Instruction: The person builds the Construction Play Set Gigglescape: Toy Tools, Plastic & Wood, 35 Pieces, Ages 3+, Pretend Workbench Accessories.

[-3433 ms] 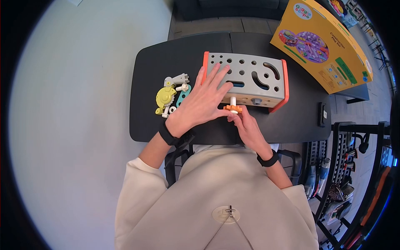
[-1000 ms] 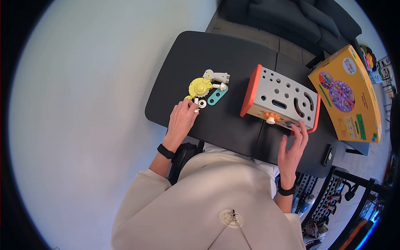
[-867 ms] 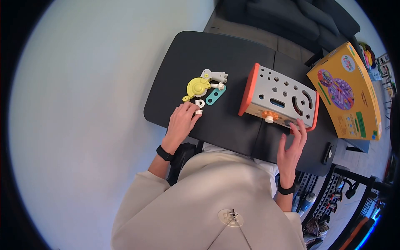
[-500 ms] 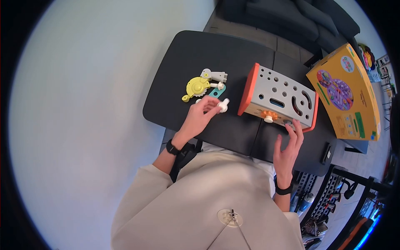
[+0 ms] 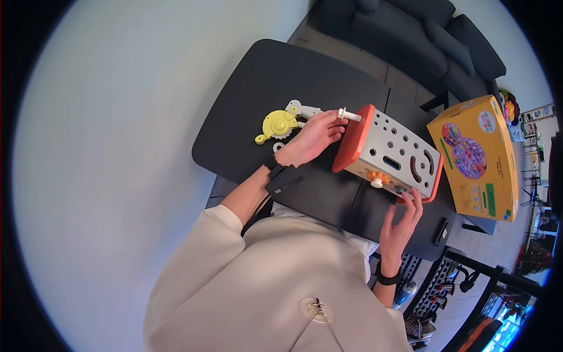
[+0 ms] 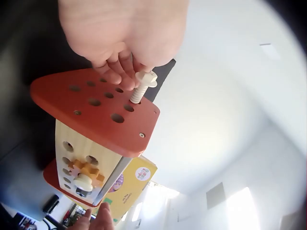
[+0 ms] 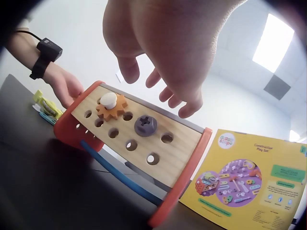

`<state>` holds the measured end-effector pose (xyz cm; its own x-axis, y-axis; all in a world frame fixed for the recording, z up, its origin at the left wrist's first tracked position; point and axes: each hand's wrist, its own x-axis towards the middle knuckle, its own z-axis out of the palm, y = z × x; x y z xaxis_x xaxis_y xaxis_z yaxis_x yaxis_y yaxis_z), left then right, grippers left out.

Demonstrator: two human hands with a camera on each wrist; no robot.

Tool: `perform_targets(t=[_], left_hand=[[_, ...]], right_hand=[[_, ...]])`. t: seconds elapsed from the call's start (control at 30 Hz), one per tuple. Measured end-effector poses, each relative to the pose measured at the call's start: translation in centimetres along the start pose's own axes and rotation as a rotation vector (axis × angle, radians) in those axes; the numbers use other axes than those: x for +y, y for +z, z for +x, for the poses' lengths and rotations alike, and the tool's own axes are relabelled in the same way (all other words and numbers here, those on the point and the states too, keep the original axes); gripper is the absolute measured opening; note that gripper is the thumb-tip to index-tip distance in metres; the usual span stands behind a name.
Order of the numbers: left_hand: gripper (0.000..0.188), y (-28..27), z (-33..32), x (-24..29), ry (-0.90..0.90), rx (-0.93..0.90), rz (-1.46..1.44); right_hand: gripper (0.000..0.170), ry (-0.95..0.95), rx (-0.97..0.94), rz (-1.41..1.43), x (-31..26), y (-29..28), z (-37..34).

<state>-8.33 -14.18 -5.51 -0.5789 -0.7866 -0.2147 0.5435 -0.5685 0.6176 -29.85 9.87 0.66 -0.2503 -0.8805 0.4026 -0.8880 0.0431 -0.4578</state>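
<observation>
My left hand (image 5: 314,139) pinches a white toy bolt (image 5: 350,115) by its head, at the upper left of the toy toolbox (image 5: 380,141). In the left wrist view, the bolt's threaded end is right at a hole in the red end panel (image 6: 62,98). An orange gear (image 7: 115,111) with a white bolt head (image 7: 108,100) through it is on the wooden front. Beside it is a grey slotted bolt head (image 7: 145,126). My right hand (image 5: 402,226) has relaxed fingers, its fingertips right at the toolbox's front right edge, holding nothing.
On the black table (image 5: 252,82), left of the toolbox, lie a yellow toy saw piece (image 5: 280,122), a grey piece (image 5: 294,109) and a white nut (image 5: 278,148). A yellow Construction Play Set box (image 5: 469,158) stands right of the table. A sofa (image 5: 404,41) is behind.
Both hands left the orange gear. My left hand then picked up a white bolt from the loose parts and carried it right to the red panel. My right hand stayed near the toolbox's right end.
</observation>
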Motion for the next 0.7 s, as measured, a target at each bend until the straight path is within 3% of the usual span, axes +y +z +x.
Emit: perform_targets(t=[0.17,0.33,0.43,0.57,0.7], left_hand=[[0.021,-0.4,1.1,-0.2,-0.048,-0.038,0.016],[0.028,2.0,0.9,0.2,0.005,0.056,0.244],[0.032,2.2,1.8,-0.6,0.108,0.064,0.408],[0.035,2.4,2.9,-1.3,0.257,0.022,0.544],[0.041,3.4,2.6,-1.2,0.133,-0.022,0.454]], right_hand=[[0.057,0.026,-0.012,-0.017,0.0,0.1,0.3],[0.092,-0.034,-0.027,-0.275,0.3,0.7,1.3],[0.101,-0.085,-0.064,-0.409,2.0,2.1,1.3],[0.097,-0.209,0.047,-0.560,4.6,4.3,1.4],[0.090,-0.278,0.169,-0.605,6.9,5.7,2.6]])
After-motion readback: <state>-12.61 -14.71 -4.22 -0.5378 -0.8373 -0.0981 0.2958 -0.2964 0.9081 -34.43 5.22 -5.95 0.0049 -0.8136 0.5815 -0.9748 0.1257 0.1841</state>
